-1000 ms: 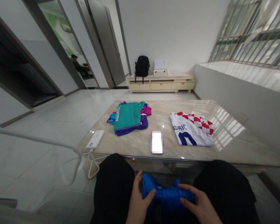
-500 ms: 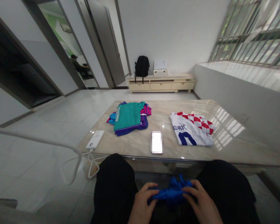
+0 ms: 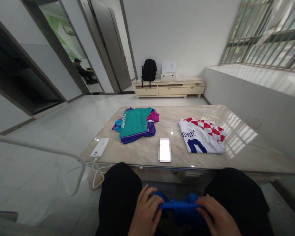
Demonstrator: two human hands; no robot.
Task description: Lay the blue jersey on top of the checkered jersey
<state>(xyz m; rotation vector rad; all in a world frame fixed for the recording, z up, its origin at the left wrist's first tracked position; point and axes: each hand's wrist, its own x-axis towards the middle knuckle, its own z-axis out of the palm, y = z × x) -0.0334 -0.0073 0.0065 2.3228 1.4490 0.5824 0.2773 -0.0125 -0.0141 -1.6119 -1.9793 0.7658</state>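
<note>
A power bank (image 3: 100, 147) sits at the table's (image 3: 137, 154) near-left corner, probably so its cord can hang over. Shirts (image 3: 135, 124) lie stacked left on the table, seemingly for flatness. Before the table's near edge, the left hand (image 3: 147, 209) pinches blue cloth (image 3: 183, 206); the right hand (image 3: 216, 213) pinches its other end, apparently for tautness.

Matte black cloth covers the left leg (image 3: 119, 200) and the right leg (image 3: 237, 200), rounded over the knees and so dark that seams hardly show; whether it is trousers or shorts cannot be told. The left hand (image 3: 145, 209) and right hand (image 3: 217, 213) are bare, with slender fingers.
</note>
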